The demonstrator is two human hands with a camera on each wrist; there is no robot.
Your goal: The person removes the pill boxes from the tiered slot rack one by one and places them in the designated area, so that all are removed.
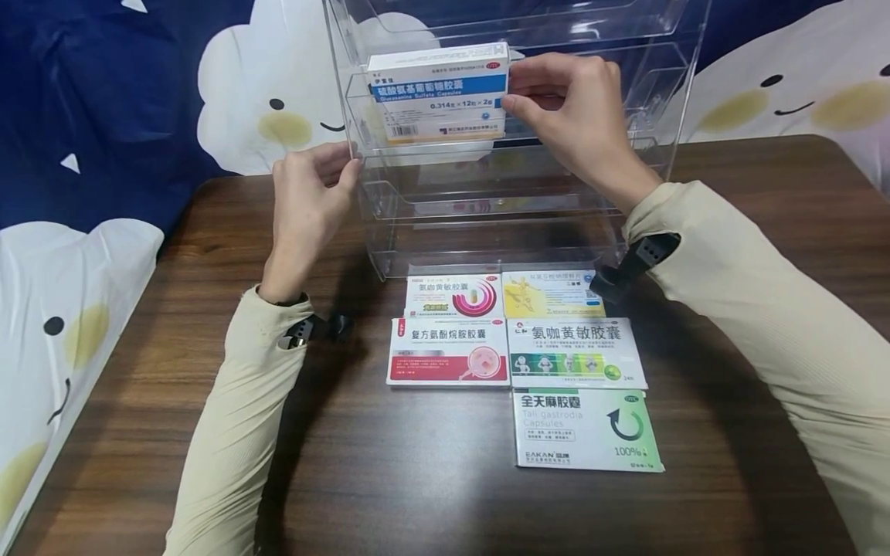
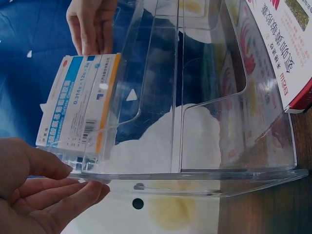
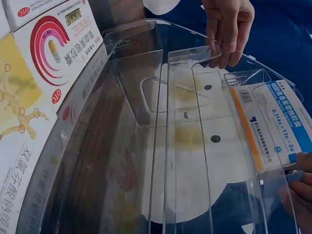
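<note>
With thumb and fingers, my right hand (image 1: 580, 108) grips the right end of a white, blue and orange medicine box (image 1: 438, 104). The box stands upright in an upper tier of a clear plastic display rack (image 1: 487, 208), its printed front facing me. In the right wrist view, that medicine box (image 3: 275, 124) sits behind the tier's clear front lip. My left hand (image 1: 313, 197) pinches the edge of the rack's left side panel. Thumb and fingers lie on either side of that panel in the left wrist view, where the left hand (image 2: 48, 187) is near the box's left end.
Several medicine boxes lie flat before the rack: a pink-and-white box (image 1: 445, 297), a yellow-and-white box (image 1: 552, 297), a red-and-white box (image 1: 448, 351), a green-banded box (image 1: 577, 354) and a green-and-white box (image 1: 587, 431). Behind the wooden table (image 1: 174, 324) hangs a blue cloud-patterned cloth (image 1: 125, 100).
</note>
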